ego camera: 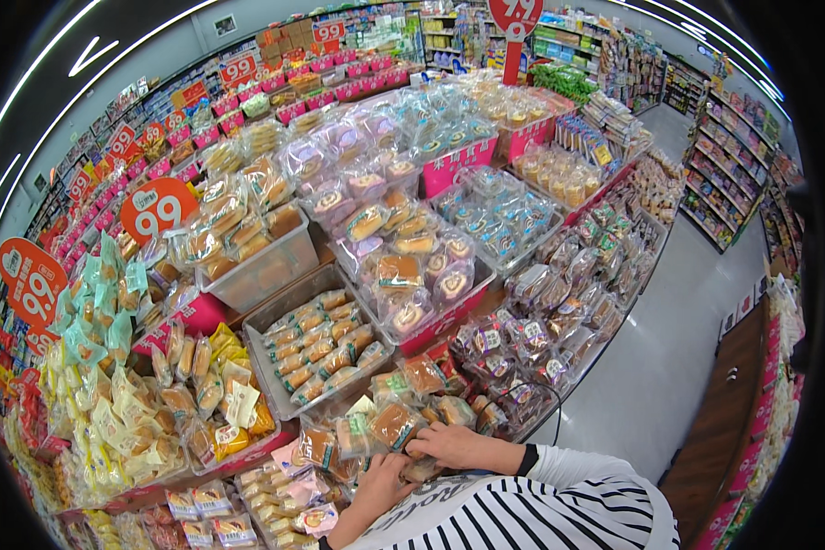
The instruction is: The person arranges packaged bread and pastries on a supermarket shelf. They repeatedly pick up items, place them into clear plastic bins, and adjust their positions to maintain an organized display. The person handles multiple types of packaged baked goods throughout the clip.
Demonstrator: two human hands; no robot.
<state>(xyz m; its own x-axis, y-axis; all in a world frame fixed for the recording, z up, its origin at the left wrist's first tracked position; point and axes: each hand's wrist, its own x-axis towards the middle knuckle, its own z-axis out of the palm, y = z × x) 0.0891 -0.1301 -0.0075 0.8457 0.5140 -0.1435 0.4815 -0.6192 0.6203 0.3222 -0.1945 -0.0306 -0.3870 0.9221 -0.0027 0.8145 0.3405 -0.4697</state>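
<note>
Both my hands work low in the view, close to my body, among clear-wrapped cakes. My right hand [454, 447] bends its fingers over the packs, next to a wrapped brown-topped sponge cake [394, 424]. Slightly lower and to the left, my left hand [381, 483] rests with its fingertips against the same heap. Between the two hands lies a small wrapped pack [421, 470], partly covered by them. Whether either hand grips a pack is hidden. Left of these, more wrapped cakes [317, 445] lean together beside a pale pink pack [291, 459].
A grey plastic tub [251, 337] holds rows of wrapped rolls. Beyond stand a tray of swirl cakes [447, 313] and a tub of blue-printed packs [498, 216]. Dark wrapped cakes [515, 344] and a thin black cable [559, 405] lie to the right, beside the aisle floor [632, 357].
</note>
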